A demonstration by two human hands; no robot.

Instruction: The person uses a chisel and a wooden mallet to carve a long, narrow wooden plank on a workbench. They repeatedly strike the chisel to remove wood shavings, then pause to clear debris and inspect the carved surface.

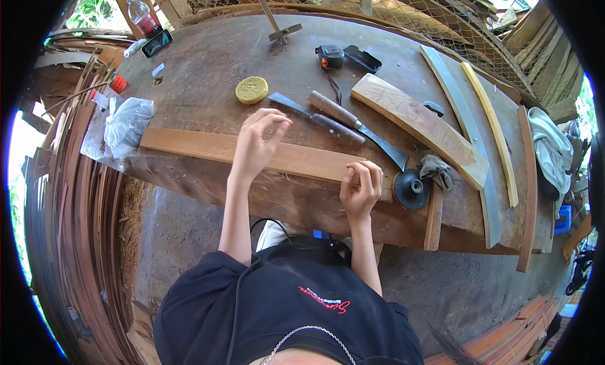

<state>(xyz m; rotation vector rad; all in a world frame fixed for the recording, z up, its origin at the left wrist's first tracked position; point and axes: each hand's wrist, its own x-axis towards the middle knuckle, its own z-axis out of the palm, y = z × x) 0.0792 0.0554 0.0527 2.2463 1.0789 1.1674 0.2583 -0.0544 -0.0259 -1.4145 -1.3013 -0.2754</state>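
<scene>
My left hand [257, 143] is raised over the middle of a long, narrow wooden board [201, 145], its thumb and fingers bent together in a pinch. Anything between the fingertips is too small to make out. Over the board's right end my right hand [362, 187] is closed with curled fingers, and what it may hold is hidden. The board lies along the near side of the workbench [208, 69]. Beyond it are a wooden-handled chopping knife [382, 146], a second blade with a dark handle [328, 124] and a round yellow block [251, 90].
To the right lie a black disc [411, 188], a grey glove [436, 170], a thick curved plank [419, 125], and several strips. A tape measure [329, 56] and marking gauge [283, 34] sit farther back. At left are a plastic bag [128, 124], bottle [144, 17] and phone [157, 44].
</scene>
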